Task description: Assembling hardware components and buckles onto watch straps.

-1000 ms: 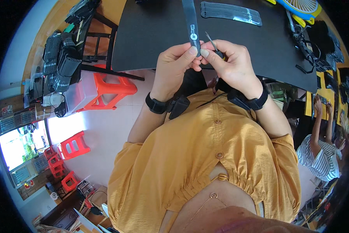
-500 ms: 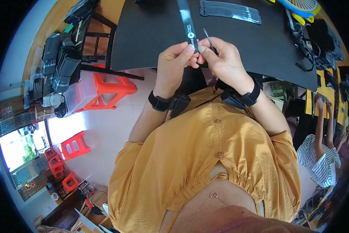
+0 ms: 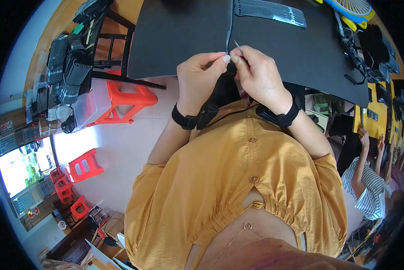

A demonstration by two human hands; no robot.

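Over the table's near edge, my left hand pinches the near end of a long dark strap between thumb and fingertips. The strap is turned edge-on and runs away from me across the black table. My right hand meets the left at the same end, its thumb and fingers closed on the strap. A thin pointed metal tool sticks out of the right hand; its handle is hidden, so I cannot tell its kind. Beyond the hands lies a flat stack of dark straps.
A blue and yellow fan stands far right, near black cables. Bundled straps fill a side table at left, beside a red stool. Another person in a striped top works at a yellow-topped table at right.
The strap has turned from showing its flat printed face to standing edge-on, and its far part has swung right. My left hand has shifted slightly left. The other person's hands have moved lower.
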